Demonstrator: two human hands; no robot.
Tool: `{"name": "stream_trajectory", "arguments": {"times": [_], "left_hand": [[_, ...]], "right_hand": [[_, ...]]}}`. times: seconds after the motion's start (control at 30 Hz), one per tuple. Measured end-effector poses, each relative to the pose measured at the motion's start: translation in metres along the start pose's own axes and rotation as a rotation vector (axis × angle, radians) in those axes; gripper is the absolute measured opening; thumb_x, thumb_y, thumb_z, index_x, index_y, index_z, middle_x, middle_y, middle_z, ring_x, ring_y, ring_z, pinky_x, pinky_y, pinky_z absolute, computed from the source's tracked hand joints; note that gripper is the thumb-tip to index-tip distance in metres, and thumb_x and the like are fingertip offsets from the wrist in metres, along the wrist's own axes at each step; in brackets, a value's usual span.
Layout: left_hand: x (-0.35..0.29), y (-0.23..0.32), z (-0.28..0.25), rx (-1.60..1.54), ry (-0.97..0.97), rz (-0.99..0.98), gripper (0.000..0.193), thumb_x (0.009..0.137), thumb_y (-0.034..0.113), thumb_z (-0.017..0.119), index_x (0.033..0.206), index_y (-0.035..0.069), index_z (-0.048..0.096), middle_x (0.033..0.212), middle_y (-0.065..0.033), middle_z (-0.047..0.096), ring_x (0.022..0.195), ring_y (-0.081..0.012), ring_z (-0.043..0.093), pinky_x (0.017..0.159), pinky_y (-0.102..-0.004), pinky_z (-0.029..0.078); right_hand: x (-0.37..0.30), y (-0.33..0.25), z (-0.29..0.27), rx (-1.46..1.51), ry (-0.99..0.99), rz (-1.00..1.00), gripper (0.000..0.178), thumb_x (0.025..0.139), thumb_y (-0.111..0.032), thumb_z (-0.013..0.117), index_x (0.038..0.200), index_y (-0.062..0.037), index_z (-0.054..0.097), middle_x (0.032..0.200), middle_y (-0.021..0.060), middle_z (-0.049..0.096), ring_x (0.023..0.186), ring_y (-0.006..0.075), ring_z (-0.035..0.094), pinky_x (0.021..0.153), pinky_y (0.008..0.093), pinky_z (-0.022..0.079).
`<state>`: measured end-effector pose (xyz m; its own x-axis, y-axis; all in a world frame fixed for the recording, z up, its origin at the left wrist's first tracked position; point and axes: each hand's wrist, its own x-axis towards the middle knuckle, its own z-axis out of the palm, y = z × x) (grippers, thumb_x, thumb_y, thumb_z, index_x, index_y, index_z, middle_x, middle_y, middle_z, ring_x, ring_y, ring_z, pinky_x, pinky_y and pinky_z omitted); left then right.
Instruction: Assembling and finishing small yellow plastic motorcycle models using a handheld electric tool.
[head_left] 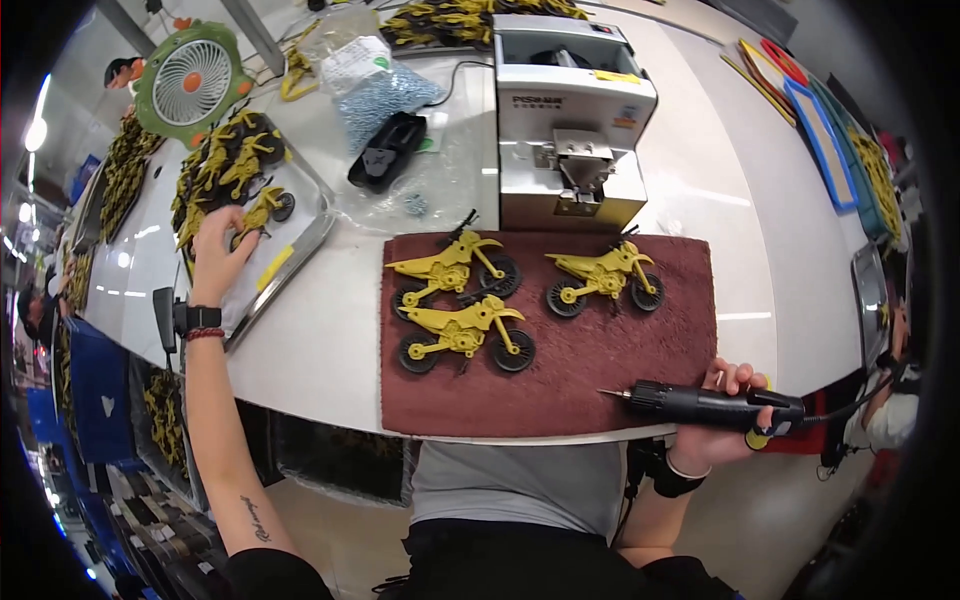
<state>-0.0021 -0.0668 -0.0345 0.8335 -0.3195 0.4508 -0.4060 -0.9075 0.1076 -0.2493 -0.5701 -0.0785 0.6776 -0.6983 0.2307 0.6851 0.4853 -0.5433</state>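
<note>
My left hand point(217, 252) reaches over the metal tray point(285, 268) on the left. Its thumb and fingers close on a yellow and black toy motorcycle point(262, 208) at the edge of a pile of similar ones. My right hand point(725, 425) is wrapped around a black electric screwdriver point(700, 404), whose thin bit points left over the brown towel mat point(600, 375). Three toy motorcycles lie on their sides on this mat: a rear-left one point(450, 262), a front-left one point(465, 333) and one at the right point(605, 275).
Behind the mat stands a grey and white machine point(570, 120) with a metal feed head. To its left lie a bag of small silvery parts point(390, 98) and a black moulded holder point(388, 150). A green fan point(193, 82) stands far left; a blue frame point(820, 145) lies far right.
</note>
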Motion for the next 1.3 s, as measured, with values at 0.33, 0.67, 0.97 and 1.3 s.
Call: {"name": "stream_trajectory", "arguments": {"times": [0.33, 0.67, 0.97, 1.3], "left_hand": [[-0.043, 0.195, -0.048, -0.427, -0.014, 0.254, 0.034, 0.057, 0.005, 0.065, 0.092, 0.005, 0.065, 0.092, -0.0128, 0.06, 0.083, -0.0262, 0.058, 0.075, -0.0346, 0.046], [-0.082, 0.247, -0.008, -0.452, -0.185, 0.324, 0.038, 0.057, 0.01, 0.07, 0.095, 0.012, 0.066, 0.097, -0.0087, 0.057, 0.084, -0.0238, 0.054, 0.069, -0.0323, 0.043], [-0.076, 0.251, -0.026, -0.37, -0.129, 0.268, 0.05, 0.067, 0.036, 0.065, 0.106, 0.004, 0.058, 0.111, -0.0161, 0.052, 0.103, -0.0336, 0.049, 0.089, -0.0404, 0.034], [0.036, -0.016, 0.015, 0.168, 0.224, -0.241, 0.062, 0.067, 0.026, 0.066, 0.12, 0.005, 0.041, 0.123, -0.0155, 0.041, 0.114, -0.0319, 0.039, 0.091, -0.041, 0.035]], "right_hand": [[-0.001, -0.006, -0.008, -0.041, -0.03, -0.031, 0.033, 0.077, -0.03, 0.054, 0.091, -0.0009, 0.049, 0.084, 0.0095, 0.045, 0.071, 0.0156, 0.045, 0.091, 0.0394, 0.036], [0.001, -0.004, 0.0, -0.015, -0.083, 0.009, 0.031, 0.077, -0.027, 0.057, 0.091, -0.0013, 0.048, 0.084, 0.0093, 0.047, 0.074, 0.0147, 0.044, 0.092, 0.0363, 0.034], [0.001, 0.001, -0.004, -0.017, -0.062, 0.008, 0.034, 0.076, -0.03, 0.055, 0.093, -0.0006, 0.051, 0.085, 0.0096, 0.047, 0.073, 0.0155, 0.046, 0.089, 0.0393, 0.037], [0.001, -0.002, -0.004, 0.02, -0.074, 0.016, 0.033, 0.077, -0.028, 0.055, 0.094, 0.001, 0.05, 0.085, 0.011, 0.047, 0.074, 0.0163, 0.046, 0.09, 0.0377, 0.038]]}}
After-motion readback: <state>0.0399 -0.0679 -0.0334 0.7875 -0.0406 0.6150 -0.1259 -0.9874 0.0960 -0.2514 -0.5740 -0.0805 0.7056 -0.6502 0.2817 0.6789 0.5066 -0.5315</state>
